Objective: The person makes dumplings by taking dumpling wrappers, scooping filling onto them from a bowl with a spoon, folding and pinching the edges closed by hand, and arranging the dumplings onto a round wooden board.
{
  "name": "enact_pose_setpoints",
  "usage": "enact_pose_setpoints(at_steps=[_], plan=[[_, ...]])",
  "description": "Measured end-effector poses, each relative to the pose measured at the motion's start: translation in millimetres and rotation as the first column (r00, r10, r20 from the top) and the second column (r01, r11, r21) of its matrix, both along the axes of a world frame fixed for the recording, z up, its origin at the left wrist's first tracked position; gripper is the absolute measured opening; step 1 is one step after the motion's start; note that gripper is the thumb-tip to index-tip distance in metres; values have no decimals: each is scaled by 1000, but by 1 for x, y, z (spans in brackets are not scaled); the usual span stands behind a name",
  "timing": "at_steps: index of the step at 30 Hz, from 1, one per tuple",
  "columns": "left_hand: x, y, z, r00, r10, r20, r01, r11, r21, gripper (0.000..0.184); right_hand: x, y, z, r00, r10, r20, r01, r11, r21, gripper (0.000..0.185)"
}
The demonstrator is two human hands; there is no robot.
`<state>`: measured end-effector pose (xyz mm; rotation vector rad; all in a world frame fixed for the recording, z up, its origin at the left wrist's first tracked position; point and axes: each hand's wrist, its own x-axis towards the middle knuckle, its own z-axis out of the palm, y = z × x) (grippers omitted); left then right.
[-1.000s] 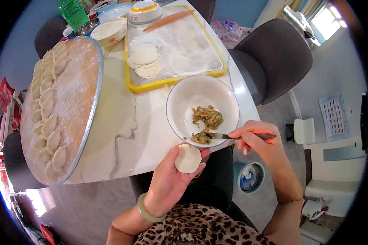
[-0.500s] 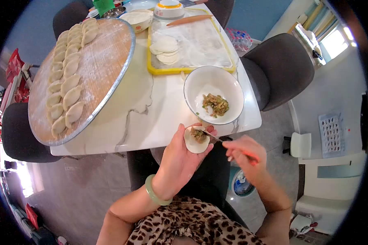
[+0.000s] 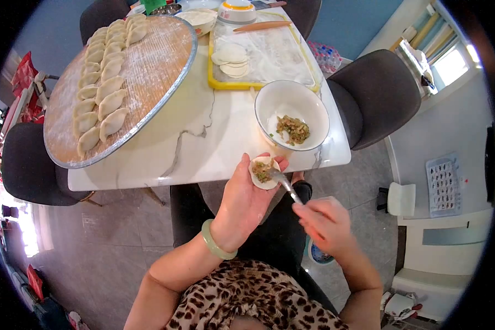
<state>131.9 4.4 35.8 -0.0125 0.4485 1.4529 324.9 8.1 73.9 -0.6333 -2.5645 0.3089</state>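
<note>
Cupped under a round dumpling wrapper [image 3: 265,185], my left hand [image 3: 246,193] holds it up near the table's front edge. A mound of chopped filling [image 3: 261,172] lies on the wrapper. My right hand [image 3: 327,223] grips a metal spoon [image 3: 290,189], its bowl touching the filling. The handle's far end is hidden in my fingers. Just beyond my hands, a white enamel bowl [image 3: 264,102] with more filling [image 3: 293,130] at its bottom stands on the table.
A large round floured board [image 3: 154,71] at left carries rows of folded dumplings [image 3: 113,124]. A yellow-edged board [image 3: 275,58] bears stacked wrappers [image 3: 234,55] and a wooden rolling pin [image 3: 262,26]. Dark chairs [image 3: 377,91] surround the marble-look table [image 3: 148,170].
The spoon has turned and now presses on the filling, which is spread more across the wrapper. My right hand has shifted slightly left and down. The whole view has shifted a little.
</note>
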Motion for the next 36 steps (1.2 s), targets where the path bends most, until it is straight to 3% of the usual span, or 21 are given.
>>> enact_pose_setpoints(at_steps=[2, 6, 18, 26, 31, 35, 36], plan=[[0, -3, 1, 1000, 5, 8, -5, 1000, -4, 44, 4, -3, 10, 972, -127, -197, 95, 982, -163, 36], [0, -8, -2, 999, 17, 50, -19, 999, 29, 44, 0, -1, 0, 946, -162, -282, 113, 977, -183, 34], [5, -16, 0, 999, 38, -9, -38, 999, 35, 46, -17, -20, -33, 979, -33, -200, 32, 999, -9, 47], [7, -18, -1, 999, 8, 48, -10, 999, 36, 49, -12, -5, -7, 977, -7, -213, 21, 998, 61, 43], [0, -18, 5, 999, 9, -31, -9, 1000, 17, 52, -6, -3, -20, 993, 85, -76, -75, 989, 131, 41], [-3, -18, 1, 1000, -7, -11, 7, 1000, 18, 52, 3, -2, -7, 998, 65, -23, -64, 995, 73, 40], [-2, -19, 0, 1000, -2, -8, 2, 1000, 30, 52, 5, -1, -1, 993, 65, -94, -62, 998, 30, 37]])
